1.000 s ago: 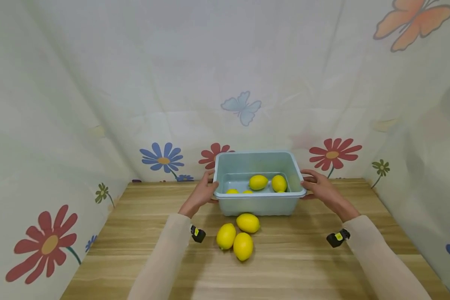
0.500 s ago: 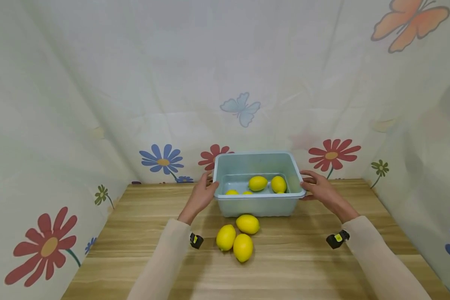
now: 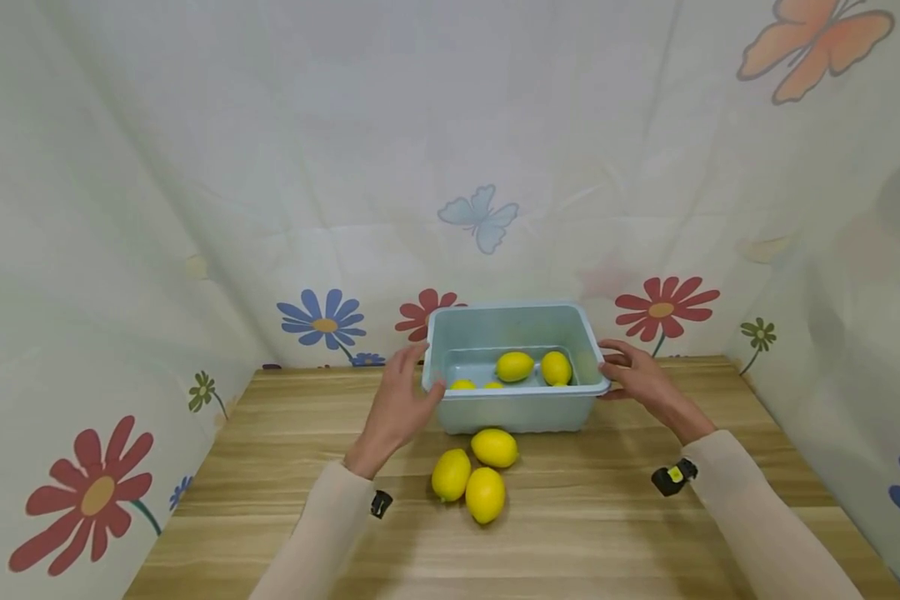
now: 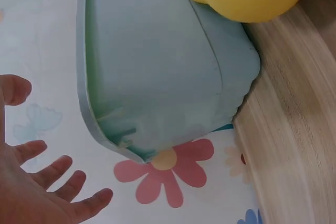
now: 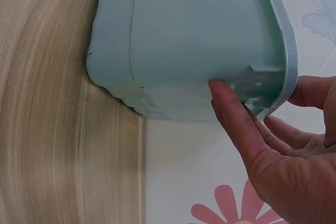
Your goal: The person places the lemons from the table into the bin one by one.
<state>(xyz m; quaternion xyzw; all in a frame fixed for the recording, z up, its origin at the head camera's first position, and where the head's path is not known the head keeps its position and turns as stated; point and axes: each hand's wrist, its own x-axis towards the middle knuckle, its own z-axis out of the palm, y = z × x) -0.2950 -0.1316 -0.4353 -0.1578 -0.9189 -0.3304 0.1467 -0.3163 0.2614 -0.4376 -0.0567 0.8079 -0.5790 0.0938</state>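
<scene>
A light blue plastic bin (image 3: 517, 413) stands upright on the table, holding several lemons; two lie in plain sight, one lemon (image 3: 514, 367) left of another lemon (image 3: 556, 368), the others mostly hidden by the front wall. My left hand (image 3: 396, 407) is at the bin's left end; the left wrist view shows its fingers (image 4: 71, 187) spread and apart from the rim. At the opposite end, my right hand (image 3: 648, 385) grips the rim, thumb on top and fingers (image 5: 239, 124) beneath it against the outer wall. Three lemons (image 3: 485, 495) lie close together before the bin.
The wood-grain table (image 3: 592, 525) ends at the back against a white curtain (image 3: 360, 167) printed with flowers and butterflies, which also hangs on both sides. Black wrist cameras (image 3: 673, 477) are worn below both hands.
My left hand has let go of the bin's left rim and drawn slightly back toward me, its fingers opening. The right hand, the bin and the lemons stay in place.
</scene>
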